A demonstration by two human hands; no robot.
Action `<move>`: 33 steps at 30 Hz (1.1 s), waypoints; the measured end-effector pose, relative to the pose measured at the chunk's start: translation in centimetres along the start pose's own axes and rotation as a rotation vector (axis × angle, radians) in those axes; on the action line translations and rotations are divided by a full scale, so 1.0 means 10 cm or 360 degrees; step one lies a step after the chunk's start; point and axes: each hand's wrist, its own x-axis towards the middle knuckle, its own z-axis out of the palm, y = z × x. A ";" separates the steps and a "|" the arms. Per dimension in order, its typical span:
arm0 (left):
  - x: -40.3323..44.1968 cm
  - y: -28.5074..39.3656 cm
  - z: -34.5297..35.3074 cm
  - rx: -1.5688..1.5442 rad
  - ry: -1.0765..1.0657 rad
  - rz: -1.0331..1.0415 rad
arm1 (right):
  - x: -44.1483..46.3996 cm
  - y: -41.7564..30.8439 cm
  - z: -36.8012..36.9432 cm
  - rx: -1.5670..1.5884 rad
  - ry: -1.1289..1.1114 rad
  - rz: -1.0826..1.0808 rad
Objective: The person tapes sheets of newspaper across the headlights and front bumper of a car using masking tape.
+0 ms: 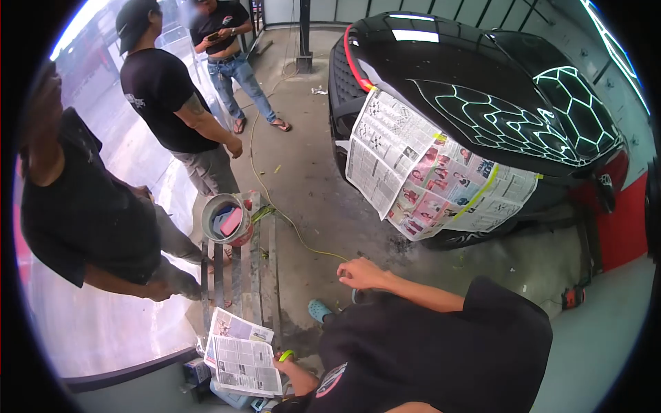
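Note:
At the bottom, my left hand (pixel 292 369) is closed on a roll of yellow masking tape (pixel 286 356). Its fingers meet the right edge of some printed newspaper sheets (pixel 241 358); whether they also grip the paper is hard to tell. My right hand (pixel 363 274) hangs in front of my body, loosely bent and with no object visible in it. Beyond it stands a glossy black car (pixel 441 62). Newspaper (pixel 385 148) covers the side of the car above a wheel, its sheets joined with strips of yellow tape (pixel 482 186).
A slatted metal bench (pixel 270 275) carries a bucket (pixel 237 237) with sponges or cloths inside. Three people stand at the left, one holding a phone (pixel 214 36). A yellow cord (pixel 279 212) runs across the floor. A red-and-black tool (pixel 572 298) lies by the right wall.

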 end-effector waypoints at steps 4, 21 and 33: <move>-0.05 0.43 0.12 0.0459 0.0326 -0.0070 | -0.08 0.03 -0.08 0.0058 -0.0073 0.0015; -3.75 0.80 2.77 0.0952 -0.1189 0.1443 | 0.37 -0.89 -0.60 0.0352 0.0550 -0.1108; -4.62 0.28 4.15 0.0686 -0.1573 0.0876 | 0.17 0.04 -1.46 0.0644 0.0895 -0.0666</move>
